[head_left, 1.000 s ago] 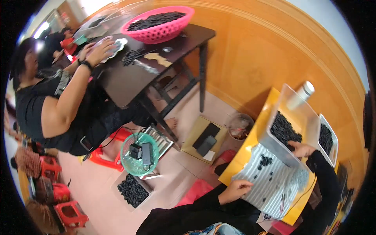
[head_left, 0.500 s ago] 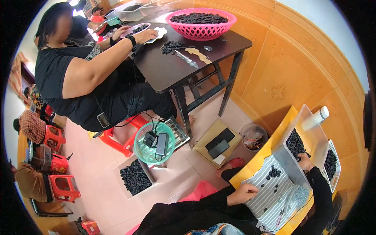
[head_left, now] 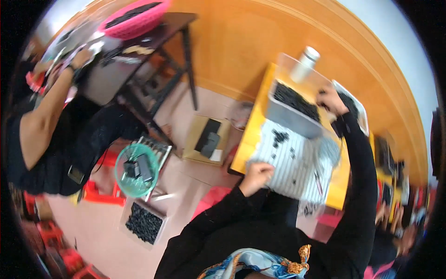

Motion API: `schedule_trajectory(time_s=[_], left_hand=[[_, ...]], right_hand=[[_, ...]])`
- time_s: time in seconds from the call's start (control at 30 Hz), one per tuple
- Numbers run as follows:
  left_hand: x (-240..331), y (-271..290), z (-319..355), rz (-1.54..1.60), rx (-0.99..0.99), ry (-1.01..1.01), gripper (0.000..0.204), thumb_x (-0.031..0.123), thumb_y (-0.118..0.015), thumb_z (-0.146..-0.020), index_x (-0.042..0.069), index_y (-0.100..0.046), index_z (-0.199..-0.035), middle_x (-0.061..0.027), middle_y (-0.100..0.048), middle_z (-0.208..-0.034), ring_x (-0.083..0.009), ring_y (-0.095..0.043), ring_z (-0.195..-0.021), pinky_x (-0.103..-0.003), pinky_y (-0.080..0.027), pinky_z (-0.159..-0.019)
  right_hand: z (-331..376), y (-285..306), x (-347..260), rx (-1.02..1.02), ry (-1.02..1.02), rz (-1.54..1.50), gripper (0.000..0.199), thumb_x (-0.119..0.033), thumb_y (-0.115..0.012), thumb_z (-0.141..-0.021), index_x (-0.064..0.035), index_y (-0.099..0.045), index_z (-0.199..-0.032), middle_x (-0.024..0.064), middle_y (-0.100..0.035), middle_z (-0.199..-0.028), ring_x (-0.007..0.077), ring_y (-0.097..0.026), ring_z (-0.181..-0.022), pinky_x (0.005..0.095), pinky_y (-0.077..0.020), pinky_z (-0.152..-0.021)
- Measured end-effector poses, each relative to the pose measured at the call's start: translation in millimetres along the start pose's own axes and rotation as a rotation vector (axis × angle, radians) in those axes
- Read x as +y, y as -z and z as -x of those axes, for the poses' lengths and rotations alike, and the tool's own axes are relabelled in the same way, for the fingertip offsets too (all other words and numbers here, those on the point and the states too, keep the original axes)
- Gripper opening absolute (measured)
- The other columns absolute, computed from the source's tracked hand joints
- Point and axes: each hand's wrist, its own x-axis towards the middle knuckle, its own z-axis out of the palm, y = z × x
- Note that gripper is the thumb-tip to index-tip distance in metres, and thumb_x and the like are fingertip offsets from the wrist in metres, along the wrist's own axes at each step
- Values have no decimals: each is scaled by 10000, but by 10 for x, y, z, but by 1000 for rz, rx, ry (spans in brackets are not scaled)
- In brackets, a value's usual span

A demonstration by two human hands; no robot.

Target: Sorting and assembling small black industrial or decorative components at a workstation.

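Note:
My left hand (head_left: 257,176) is by the near left edge of a grey-and-white striped cloth (head_left: 283,169), its fingers curled together; anything in them is hidden. My right hand (head_left: 332,100) reaches to the right wall of a clear plastic bin (head_left: 290,118), beside a white basket (head_left: 362,111). Motion blur smears its fingers, so I cannot see what they hold. Small black pieces (head_left: 295,100) fill the bin's bottom. On the cloth lie a little heap of black pieces (head_left: 279,136) and some single ones. Small scissors (head_left: 318,183) lie at the cloth's right side.
The cloth and bin stand on a yellow table (head_left: 337,197). Behind the bin is a white bottle (head_left: 306,63); a bag of small grey grains (head_left: 326,152) lies on the cloth. Leftward are a cardboard box (head_left: 190,144), a green basket (head_left: 125,181) and a person at a dark table (head_left: 102,83).
The view has swung to the right, so the scene sits further left. My right hand has moved from the black pieces to the bin's right wall. My left hand stays curled by the cloth.

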Motion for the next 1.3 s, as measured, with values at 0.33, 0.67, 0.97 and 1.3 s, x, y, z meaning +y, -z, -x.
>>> schedule_trajectory(time_s=[0.33, 0.67, 0.97, 1.3], left_hand=[[85, -119, -16, 91, -17, 146, 180, 30, -589, -845, -57, -631, -997, -37, -621, -760, -78, -547, -567, -201, -419, -473], [80, -125, 1, 77, -11, 106, 161, 29, -604, -811, -64, -654, -933, -70, -640, -718, -99, -555, -528, -226, -426, -464], [16, -120, -25, 89, -13, 14, 143, 37, -622, -785, -63, -660, -879, -78, -632, -683, -121, -552, -499, -253, -421, -442], [44, -109, -58, 31, -85, 75, 174, 31, -605, -804, -66, -636, -946, -67, -632, -758, -107, -559, -534, -224, -450, -470]], right_hand=[[1295, 474, -409, 88, -63, -546, 151, -22, -641, -741, -111, -559, -831, -12, -559, -679, 65, -503, -503, 207, -301, -340], [1812, -1149, 241, -98, -319, -496, 177, -6, -697, -666, -99, -594, -776, -23, -551, -618, 66, -474, -447, 224, -301, -315], [1559, -1427, 219, 77, -303, -390, 277, -71, -653, -780, -55, -604, -1052, 0, -566, -685, 100, -495, -507, 248, -375, -419], [1906, -1427, 97, 89, -269, -519, 293, -84, -528, -868, -115, -580, -1154, -5, -586, -1018, 108, -522, -937, 342, -426, -779]])
